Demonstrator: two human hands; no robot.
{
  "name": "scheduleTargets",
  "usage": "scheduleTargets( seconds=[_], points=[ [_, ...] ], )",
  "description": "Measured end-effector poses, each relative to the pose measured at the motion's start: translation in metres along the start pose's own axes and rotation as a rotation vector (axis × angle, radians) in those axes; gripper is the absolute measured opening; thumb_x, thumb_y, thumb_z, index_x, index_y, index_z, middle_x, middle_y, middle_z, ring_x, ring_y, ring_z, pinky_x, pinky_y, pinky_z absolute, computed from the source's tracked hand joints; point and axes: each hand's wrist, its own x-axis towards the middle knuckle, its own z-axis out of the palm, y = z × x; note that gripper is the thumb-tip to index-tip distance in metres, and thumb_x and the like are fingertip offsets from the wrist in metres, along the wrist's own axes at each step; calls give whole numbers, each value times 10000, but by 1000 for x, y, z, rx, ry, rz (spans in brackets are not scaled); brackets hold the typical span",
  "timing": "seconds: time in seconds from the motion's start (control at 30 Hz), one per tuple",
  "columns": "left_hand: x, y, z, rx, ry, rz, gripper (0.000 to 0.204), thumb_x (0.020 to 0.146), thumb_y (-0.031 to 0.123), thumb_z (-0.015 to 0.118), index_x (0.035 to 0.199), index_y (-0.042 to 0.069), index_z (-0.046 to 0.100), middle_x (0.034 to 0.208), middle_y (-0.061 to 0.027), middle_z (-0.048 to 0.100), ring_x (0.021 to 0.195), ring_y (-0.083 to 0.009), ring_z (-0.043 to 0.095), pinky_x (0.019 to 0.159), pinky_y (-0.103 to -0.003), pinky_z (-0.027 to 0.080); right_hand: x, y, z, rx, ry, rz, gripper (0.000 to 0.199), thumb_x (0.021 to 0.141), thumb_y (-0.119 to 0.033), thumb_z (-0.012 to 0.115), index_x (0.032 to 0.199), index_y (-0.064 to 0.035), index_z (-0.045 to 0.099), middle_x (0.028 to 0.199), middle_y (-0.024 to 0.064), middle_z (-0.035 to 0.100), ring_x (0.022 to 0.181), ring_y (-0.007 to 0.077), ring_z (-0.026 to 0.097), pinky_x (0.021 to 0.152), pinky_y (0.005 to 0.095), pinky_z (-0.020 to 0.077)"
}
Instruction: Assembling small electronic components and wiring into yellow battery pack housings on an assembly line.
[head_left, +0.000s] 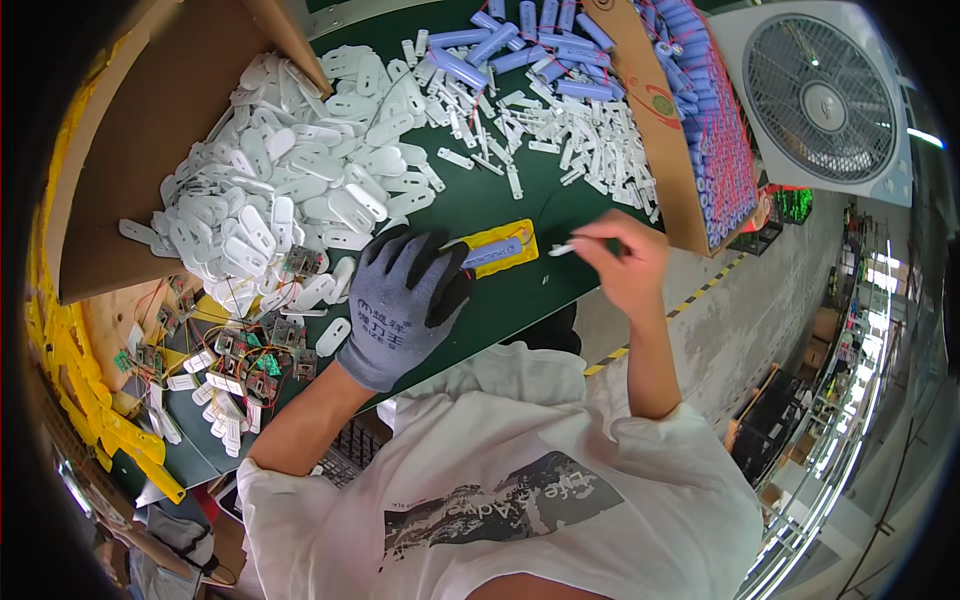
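Assembly step in progress, judging by the layout. Going left to right: circuit boards (250, 350) with wires are lying at the bench (480, 200) edge, white plastic shells (290, 180) are piling up beside them. Left hand (405, 300), gloved, is pressing flat on the yellow jig (500, 247), grip spread wide, pinning it. Blue cell (492, 253) is sitting in the jig. Right hand (622, 258) is pinching a small white strip (562, 249), grip narrow, tip just beside the jig's end. Next move probably calls for lining the strip up with the cell end while keeping the jig steady.
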Motion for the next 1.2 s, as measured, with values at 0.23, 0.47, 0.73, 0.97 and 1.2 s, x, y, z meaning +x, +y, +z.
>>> scheduleTargets(
  seconds=[0.23, 0.47, 0.73, 0.97, 1.2],
  points=[
    [-4, 0, 2, 36, -1, -25, 382, 721, 150, 762, 1086, 120, 655, 1123, -108, 619, 1013, -336, 583, 898, -449, 444, 45, 2, 7, -421, -525, -391, 104, 782, -92, 741, 856, -26, 713, 797, 66, 672, 707, 210, 640, 634, 316, 514],
    [9, 1, -3, 10, 17, 20, 352, 740, 147, 751, 1067, 87, 635, 1113, -106, 628, 998, -332, 587, 884, -444, 448, 43, -5, 11, -295, -523, -212, 169, 766, -43, 753, 928, -13, 715, 802, 39, 641, 715, 172, 631, 669, 287, 508],
    [4, 2, -2, 10, 24, 56, 351, 732, 91, 750, 1054, 59, 614, 1058, -130, 624, 957, -350, 581, 839, -457, 448, 28, 4, 21, -258, -545, 12, 426, 764, -143, 731, 1175, -75, 641, 969, 97, 580, 772, 211, 604, 702, 354, 485],
    [1, 9, -1, 6, 18, 162, 623, 693, 332, 755, 1226, 70, 565, 1192, -166, 557, 1065, -372, 526, 966, -533, 393, 6, 1, 21, -497, -648, -259, 497, 742, -271, 762, 1188, -92, 632, 1076, 70, 542, 922, 263, 607, 751, 371, 512],
    [-25, 0, 10, -95, 31, 748, 457, 736, 328, 711, 1111, 89, 604, 1179, -168, 546, 1089, -350, 529, 958, -529, 422, 3, -24, -27, -364, -130, -197, 483, 714, -341, 818, 1070, -40, 694, 803, 79, 571, 701, 236, 612, 610, 335, 479]
  ],
)
